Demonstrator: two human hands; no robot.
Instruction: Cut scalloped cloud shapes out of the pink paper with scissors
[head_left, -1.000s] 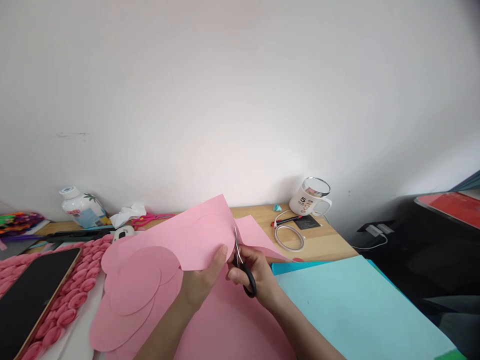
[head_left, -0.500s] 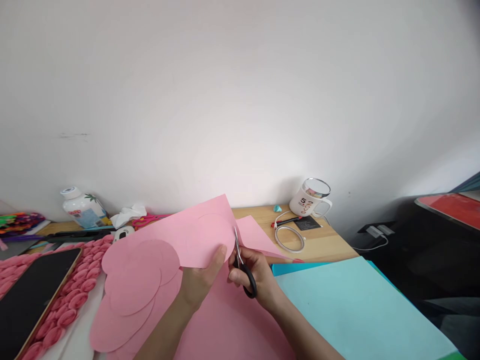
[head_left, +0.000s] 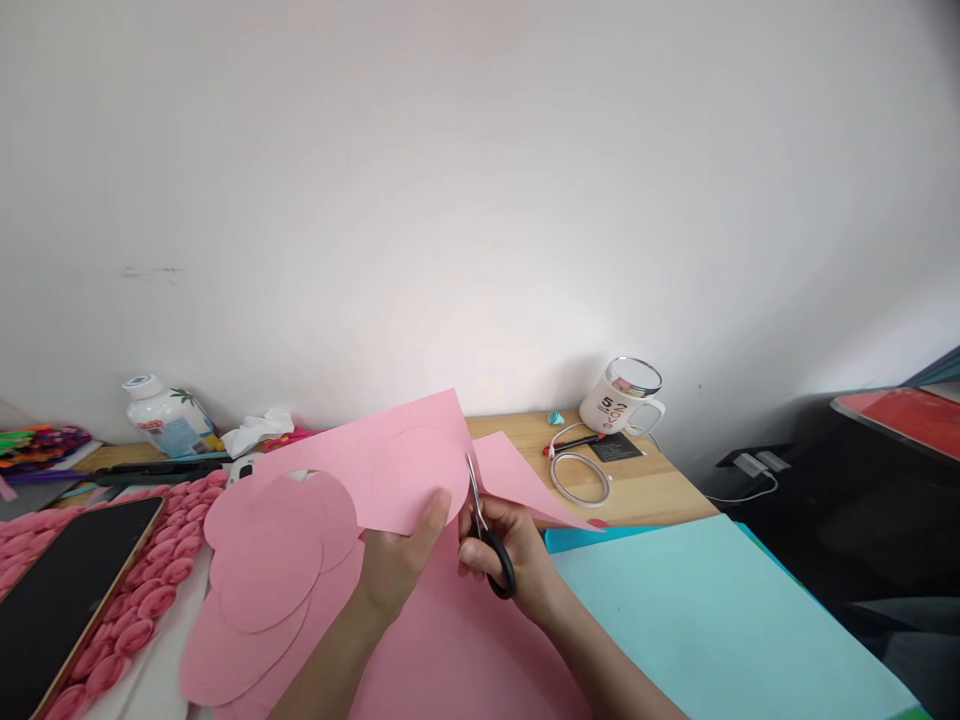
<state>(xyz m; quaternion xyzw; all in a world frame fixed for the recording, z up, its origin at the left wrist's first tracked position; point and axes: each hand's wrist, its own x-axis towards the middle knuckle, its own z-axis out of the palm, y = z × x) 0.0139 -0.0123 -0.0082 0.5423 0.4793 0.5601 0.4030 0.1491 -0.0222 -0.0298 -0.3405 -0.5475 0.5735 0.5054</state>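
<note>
Crowded left, open strip at the back right
Bare worktop [head_left: 660, 490] lay between the coiled cable [head_left: 553, 478] and the blue sheet [head_left: 705, 620]; a mug [head_left: 621, 400] stood behind it, and pink circles [head_left: 270, 560] and a tablet [head_left: 67, 590] covered the left.

I log the paper sheet [head_left: 390, 470] at centre, left hand [head_left: 397, 565] on its near edge, scissors [head_left: 484, 530] in the right hand [head_left: 517, 560] just right of it. Cut discs [head_left: 270, 560] lie left on the bench [head_left: 660, 490]. Mug [head_left: 621, 397] far right, coiled cable [head_left: 577, 475] nearer; bottle [head_left: 166, 415] far left.
</note>
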